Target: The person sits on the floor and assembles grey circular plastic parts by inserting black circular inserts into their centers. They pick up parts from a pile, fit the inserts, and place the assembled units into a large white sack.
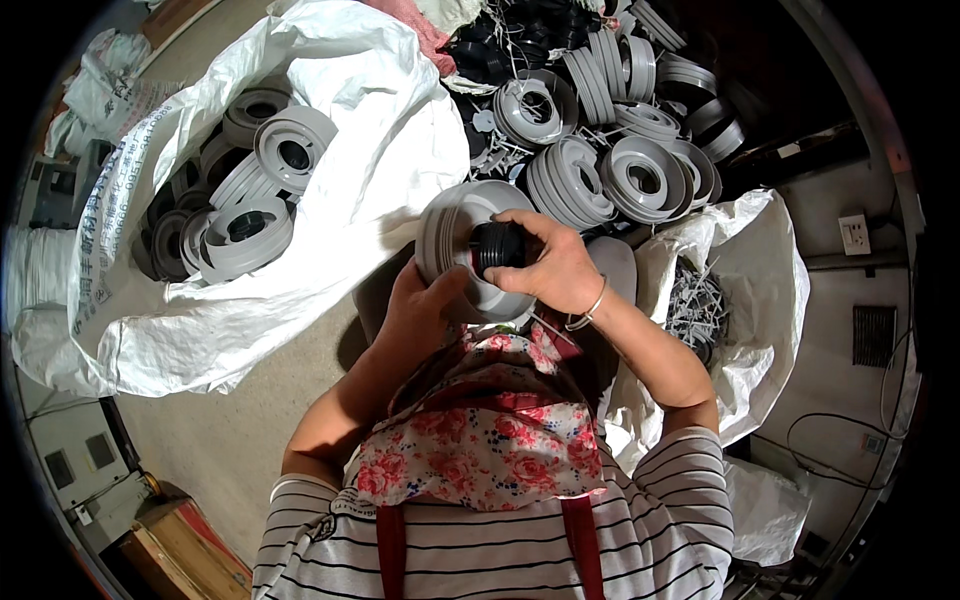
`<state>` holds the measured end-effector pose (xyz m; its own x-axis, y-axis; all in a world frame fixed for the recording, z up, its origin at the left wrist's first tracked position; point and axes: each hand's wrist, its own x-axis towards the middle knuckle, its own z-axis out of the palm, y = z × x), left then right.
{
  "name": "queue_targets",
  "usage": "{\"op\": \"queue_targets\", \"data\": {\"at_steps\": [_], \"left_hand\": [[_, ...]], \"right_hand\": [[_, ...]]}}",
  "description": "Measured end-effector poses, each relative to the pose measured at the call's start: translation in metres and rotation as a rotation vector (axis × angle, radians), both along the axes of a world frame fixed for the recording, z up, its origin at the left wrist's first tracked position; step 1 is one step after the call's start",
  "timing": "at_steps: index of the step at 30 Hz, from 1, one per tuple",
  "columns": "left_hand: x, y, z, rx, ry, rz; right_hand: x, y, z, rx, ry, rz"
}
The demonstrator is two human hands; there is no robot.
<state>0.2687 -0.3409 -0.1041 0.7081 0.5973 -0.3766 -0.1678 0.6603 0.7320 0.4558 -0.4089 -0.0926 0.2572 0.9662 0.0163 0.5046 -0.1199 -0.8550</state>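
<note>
Status: left hand (425, 305) is closed around the rim of a round grey plastic flanged disc (455, 235), held at frame centre. Right hand (550, 265) has its fingers clamped on a black ribbed plastic cap (498, 246) sitting in the disc's hub; seated or not, can't tell. White woven sack (330, 200) at 10 o'clock holds fitted discs. Loose grey pile (610, 150) at 1 o'clock looks unprocessed, so plenty remains.
</note>
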Motion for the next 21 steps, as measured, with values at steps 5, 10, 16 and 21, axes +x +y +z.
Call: {"op": "queue_targets", "data": {"at_steps": [5,10,16,21], "left_hand": [[0.003,-0.009,0.001,0.164,0.124,-0.021],[0.003,-0.015,-0.01,0.312,0.085,0.023],[0.002,-0.013,-0.007,0.285,0.125,0.045],[-0.002,-0.017,-0.007,0.376,0.163,0.04]], "right_hand": [[-0.003,0.001,0.006,-0.07,-0.088,-0.006],[-0.01,0.002,-0.009,-0.03,0.21,-0.073],[0.008,-0.005,-0.026,-0.135,0.342,0.123],[0.023,-0.001,-0.012,-0.844,0.871,0.204]]}}
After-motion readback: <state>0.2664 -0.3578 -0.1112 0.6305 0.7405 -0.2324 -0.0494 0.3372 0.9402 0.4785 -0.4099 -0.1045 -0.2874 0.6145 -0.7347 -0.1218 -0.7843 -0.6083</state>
